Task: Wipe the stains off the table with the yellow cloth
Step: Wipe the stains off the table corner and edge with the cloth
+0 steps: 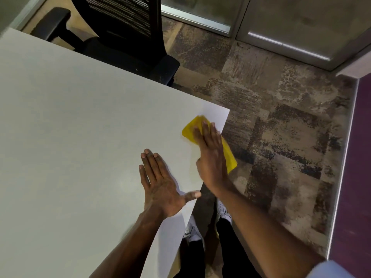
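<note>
A yellow cloth (191, 129) lies on the white table (80, 137) near its right corner, with part of it hanging past the right edge. My right hand (210, 155) lies flat on top of the cloth, fingers together, pressing it to the tabletop. My left hand (162, 185) rests palm down on the bare table just left of it, fingers spread, holding nothing. I see no distinct stains on the table surface.
A black mesh office chair (120, 33) stands at the table's far edge. Patterned carpet (281, 117) lies to the right, with a glass partition (281, 27) behind and a purple wall (357, 177) at far right. My legs and shoes (220, 213) stand by the table's near edge.
</note>
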Demonstrator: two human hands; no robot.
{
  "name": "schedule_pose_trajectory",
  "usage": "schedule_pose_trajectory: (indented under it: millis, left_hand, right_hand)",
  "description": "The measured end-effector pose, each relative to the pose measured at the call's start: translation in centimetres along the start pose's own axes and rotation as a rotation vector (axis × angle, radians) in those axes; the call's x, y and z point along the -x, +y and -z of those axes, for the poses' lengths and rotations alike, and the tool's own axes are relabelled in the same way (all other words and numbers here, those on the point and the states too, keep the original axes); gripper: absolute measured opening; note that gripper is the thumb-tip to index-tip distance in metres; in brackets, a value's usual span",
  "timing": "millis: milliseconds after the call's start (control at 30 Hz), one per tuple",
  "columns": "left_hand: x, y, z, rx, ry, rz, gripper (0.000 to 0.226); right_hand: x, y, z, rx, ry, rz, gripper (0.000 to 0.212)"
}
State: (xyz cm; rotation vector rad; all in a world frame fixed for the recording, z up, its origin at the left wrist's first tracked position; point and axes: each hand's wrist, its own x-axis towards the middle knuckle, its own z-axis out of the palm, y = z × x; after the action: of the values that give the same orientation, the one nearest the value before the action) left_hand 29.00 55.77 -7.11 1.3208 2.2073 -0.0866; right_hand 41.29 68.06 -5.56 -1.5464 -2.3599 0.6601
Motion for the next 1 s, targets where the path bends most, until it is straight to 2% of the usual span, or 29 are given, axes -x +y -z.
schedule_pose_trajectory:
  millis: [67,200,367,533,600,700,767,867,1000]
  left_hand:
    - [0.1,-0.1,-0.1,0.013,0.014,-0.018,0.175]
    - [0.0,-0.4,-0.5,0.027,0.036,-0.032,0.176]
    - [-0.2,-0.6,-1.0,-0.003,0.068,-0.03,0.173]
    - [0.1,-0.1,-0.8,0.102,0.141,-0.031,0.139]
    - [0.1,0.8,-0.3,0.2,0.219,0.035,0.119]
    - [-0.3,2.5,1.0,0.265,0.322,0.109,0.101]
    - [-1.4,4.7,1.3,0.218,0.333,0.096,0.102]
    - [-3.8,7.0,2.0,0.207,0.311,0.105,0.104]
    - [-7.3,8.7,2.6,0.222,0.277,0.181,0.105]
  right_hand:
    - [3.1,-0.4,-0.5,-0.073,0.046,-0.098,0.102]
    - [5.5,-1.7,-0.5,-0.267,0.165,-0.31,0.096]
    - [6.6,-0.8,-0.5,-0.56,0.226,-0.374,0.087]
    - [7.9,2.5,-1.0,-0.814,0.189,-0.52,0.06]
    - [7.7,2.8,-1.5,-0.935,0.163,-0.563,0.056]
    - [5.5,1.8,-1.8,-0.976,0.176,-0.576,0.058]
    - [2.9,2.8,-1.4,-0.982,0.224,-0.633,0.058]
    - [0.0,3.8,-1.0,-1.079,0.206,-0.636,0.062]
    - [2.7,4.0,-0.9,-1.047,0.163,-0.569,0.053]
